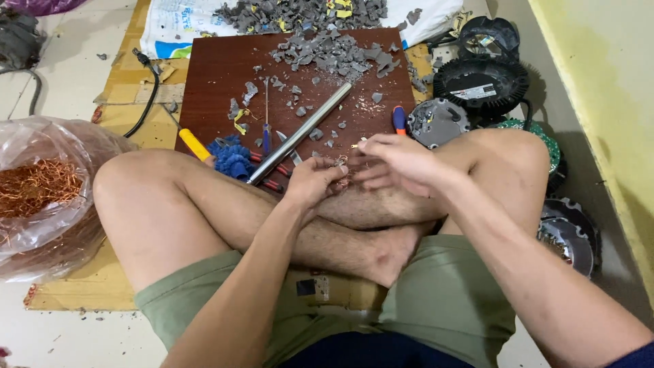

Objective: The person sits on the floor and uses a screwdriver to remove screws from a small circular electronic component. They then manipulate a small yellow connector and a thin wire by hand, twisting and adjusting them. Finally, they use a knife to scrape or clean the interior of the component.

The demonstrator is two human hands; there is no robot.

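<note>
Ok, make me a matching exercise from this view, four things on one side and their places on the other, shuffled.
Things:
1. metal rod
2. copper wire
3. grey plastic shards
4. black round fan housing

Places:
A. in the clear bag at far left
B. beyond the person's knee on the right
C. lying slantwise across the brown board
D. piled at the board's far edge

Pairs: 1-C, 2-A, 3-D, 4-B

Far centre: brown board (pixel 225 75) strewn with grey plastic shards (pixel 334 51), steel rod (pixel 300 133) lying diagonally, yellow-handled tool (pixel 194 144) at near-left corner beside blue cloth (pixel 231 158). Left: clear bag (pixel 41 225) of copper wire (pixel 34 185). Right: black fan housings (pixel 480 82) stacked against yellow wall (pixel 599 88).
</note>
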